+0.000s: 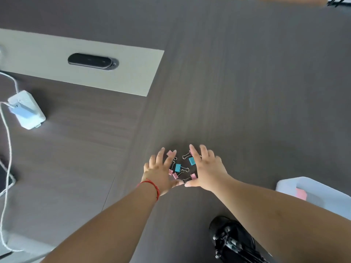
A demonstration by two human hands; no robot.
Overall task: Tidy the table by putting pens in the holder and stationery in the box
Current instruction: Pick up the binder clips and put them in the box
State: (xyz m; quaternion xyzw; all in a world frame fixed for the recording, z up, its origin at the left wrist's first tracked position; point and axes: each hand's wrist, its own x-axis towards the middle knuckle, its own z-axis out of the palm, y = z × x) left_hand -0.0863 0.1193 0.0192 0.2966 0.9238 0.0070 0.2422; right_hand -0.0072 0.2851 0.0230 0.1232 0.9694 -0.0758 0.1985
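Several small pink and blue binder clips (178, 168) lie bunched on the dark wooden table (247, 92). My left hand (160, 172) and my right hand (208, 170) rest flat on either side of the bunch, fingers spread, thumbs nearly touching at the near side. The hands cup the clips between them without gripping any. A translucent white box (311, 192) with a pink item inside sits at the right edge, partly behind my right forearm. A black pen holder (231, 240) with pens in it stands near the bottom, between my forearms.
A white power adapter (26, 110) with a white cable (7, 149) lies at the left. A light grey panel (95, 63) with a black oval cable port crosses the table's upper left.
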